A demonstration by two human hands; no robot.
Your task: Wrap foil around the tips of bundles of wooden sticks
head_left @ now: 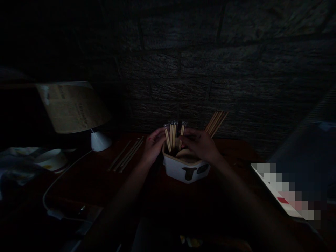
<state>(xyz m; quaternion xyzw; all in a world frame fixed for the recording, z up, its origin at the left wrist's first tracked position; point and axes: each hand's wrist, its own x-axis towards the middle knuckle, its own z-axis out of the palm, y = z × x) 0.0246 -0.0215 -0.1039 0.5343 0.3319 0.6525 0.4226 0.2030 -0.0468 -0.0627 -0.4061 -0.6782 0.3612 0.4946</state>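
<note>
A white container (pixel 175 172) with a pale rim and dark markings stands on the dark table. My left hand (pixel 153 147) is at its left rim, fingers closed around a pair of plastic-wrapped chopsticks (pixel 167 139) that leans in the container. My right hand (pixel 201 144) reaches over the right side, pinching another wrapped pair of chopsticks (pixel 181 135). Between the hands, more wrapped chopsticks (pixel 173 135) stand upright inside. Several brown unwrapped chopsticks (pixel 217 123) slant up behind my right hand; their lower ends are hidden. The dim light blurs the fingertips.
Several thin wrapped sticks (pixel 130 154) lie on the table left of the container. A lamp (pixel 101 140) with a printed shade stands farther left, its white cord (pixel 48 190) curving forward. A bowl (pixel 52 159) sits at far left. A stone-patterned wall (pixel 168 70) rises behind.
</note>
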